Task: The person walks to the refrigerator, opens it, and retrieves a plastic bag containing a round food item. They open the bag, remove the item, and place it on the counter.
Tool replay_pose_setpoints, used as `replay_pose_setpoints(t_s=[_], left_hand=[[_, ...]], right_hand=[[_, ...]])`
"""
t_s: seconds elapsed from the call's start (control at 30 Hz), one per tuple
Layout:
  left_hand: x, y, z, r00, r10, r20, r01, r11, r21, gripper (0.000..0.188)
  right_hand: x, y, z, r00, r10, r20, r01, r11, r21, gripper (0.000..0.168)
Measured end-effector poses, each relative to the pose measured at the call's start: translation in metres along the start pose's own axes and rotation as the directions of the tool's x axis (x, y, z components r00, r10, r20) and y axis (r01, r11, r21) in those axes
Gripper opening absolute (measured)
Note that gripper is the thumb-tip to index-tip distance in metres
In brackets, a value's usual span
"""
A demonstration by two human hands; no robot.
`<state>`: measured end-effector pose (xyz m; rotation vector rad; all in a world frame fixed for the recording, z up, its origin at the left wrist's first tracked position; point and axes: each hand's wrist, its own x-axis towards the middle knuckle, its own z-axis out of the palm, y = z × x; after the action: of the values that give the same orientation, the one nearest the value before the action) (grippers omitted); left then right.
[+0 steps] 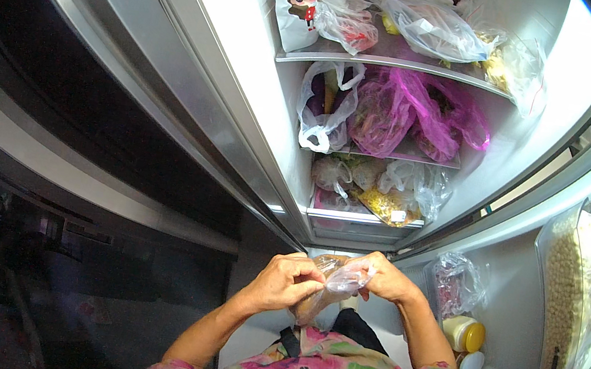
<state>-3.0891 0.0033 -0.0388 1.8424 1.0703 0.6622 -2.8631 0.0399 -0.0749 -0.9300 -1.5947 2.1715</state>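
Close in front of my body, both hands hold a clear plastic bag [342, 279] with something brown inside. My left hand [288, 279] pinches the bag's gathered film between thumb and fingertips. On the other side, my right hand [381, 277] grips the bunched end of the bag. The brown contents [308, 304] hang below and behind the fingers; what they are I cannot tell. Beyond my hands stands an open refrigerator, its lower compartment [362, 228] nearest to them.
Bagged food crowds the top shelf [401, 64]. Below sit a white plastic bag [313, 136] and purple plastic bags [388, 118]. A bag of yellow kernels [388, 202] lies lower. The right door [509, 347] holds a yellow-lidded jar [469, 335] and a large bag of beige pieces [562, 287].
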Motion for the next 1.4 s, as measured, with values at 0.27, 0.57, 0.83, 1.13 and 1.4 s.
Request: replay_pose_setpoints(t_s=[0.27,0.57,0.83,1.13,1.4], left_hand=[[-0.005,-0.013,0.007,0.958,-0.242,0.155,0.285,0.862,-0.419,0.011],[-0.011,-0.022,0.007,0.961,-0.206,0.182,0.275,0.758,-0.591,0.014],[-0.009,-0.012,-0.005,0.927,-0.251,0.279,0.374,0.676,-0.634,0.015],[-0.009,-0.016,-0.005,0.908,-0.303,0.291,0.420,0.645,-0.639,0.015],[-0.007,-0.010,-0.009,0.935,-0.276,0.223,0.355,0.696,-0.624,0.012]], right_hand=[[0.003,-0.003,0.019,0.963,-0.255,-0.093,0.231,0.949,-0.215,0.025],[0.005,-0.016,0.020,0.993,-0.105,-0.047,0.103,0.994,-0.045,0.020],[0.014,-0.007,0.021,0.943,-0.330,-0.048,0.333,0.941,0.055,0.019],[0.005,-0.022,0.033,0.986,-0.077,-0.147,0.091,0.992,0.089,0.015],[0.001,-0.033,0.035,0.900,-0.365,-0.239,0.239,0.870,-0.432,0.022]])
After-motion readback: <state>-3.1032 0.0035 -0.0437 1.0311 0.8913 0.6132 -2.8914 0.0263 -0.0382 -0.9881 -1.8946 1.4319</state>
